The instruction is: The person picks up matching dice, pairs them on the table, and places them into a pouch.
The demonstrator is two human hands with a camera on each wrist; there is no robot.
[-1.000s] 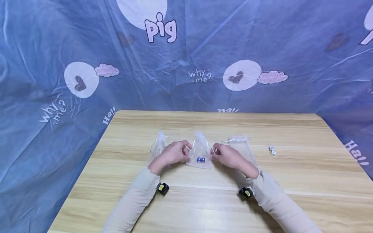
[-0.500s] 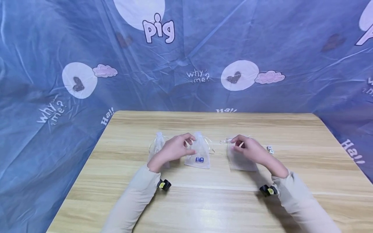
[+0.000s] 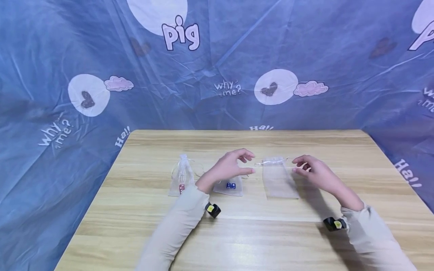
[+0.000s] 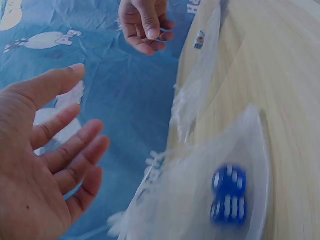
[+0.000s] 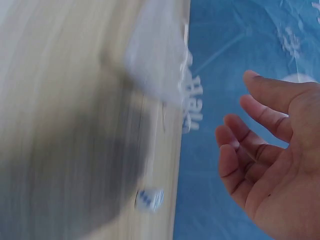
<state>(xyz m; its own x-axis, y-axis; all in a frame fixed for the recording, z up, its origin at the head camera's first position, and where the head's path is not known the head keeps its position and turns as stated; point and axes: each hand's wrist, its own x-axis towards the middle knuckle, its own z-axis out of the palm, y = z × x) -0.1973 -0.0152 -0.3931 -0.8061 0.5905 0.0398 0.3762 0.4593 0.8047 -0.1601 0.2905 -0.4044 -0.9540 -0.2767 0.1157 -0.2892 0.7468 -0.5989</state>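
Note:
Three sheer white drawstring bags lie in a row on the table. The right-hand bag (image 3: 279, 180) is flat, with its cord across the top and no dice showing inside. My left hand (image 3: 232, 164) hovers left of that bag's top, fingers spread and holding nothing. On the bag's other side my right hand (image 3: 315, 171) is raised, its fingers loosely bent around nothing. Partly hidden behind my left hand and forearm is the middle bag (image 3: 222, 190), which contains two blue dice (image 4: 229, 195). Red dice (image 3: 181, 188) show in the left bag (image 3: 174, 184), its neck gathered.
A white die (image 5: 149, 200) with dark blue marks lies on the wooden table (image 3: 257, 237), near my right hand in the right wrist view. A blue printed cloth (image 3: 203, 113) hangs behind the table's back edge. Black wrist cameras (image 3: 213, 210) sit on both wrists.
Both hands have left the middle bag's cords and moved right. My right hand passed over the flat bag to its far side; my left hand came up to its near side.

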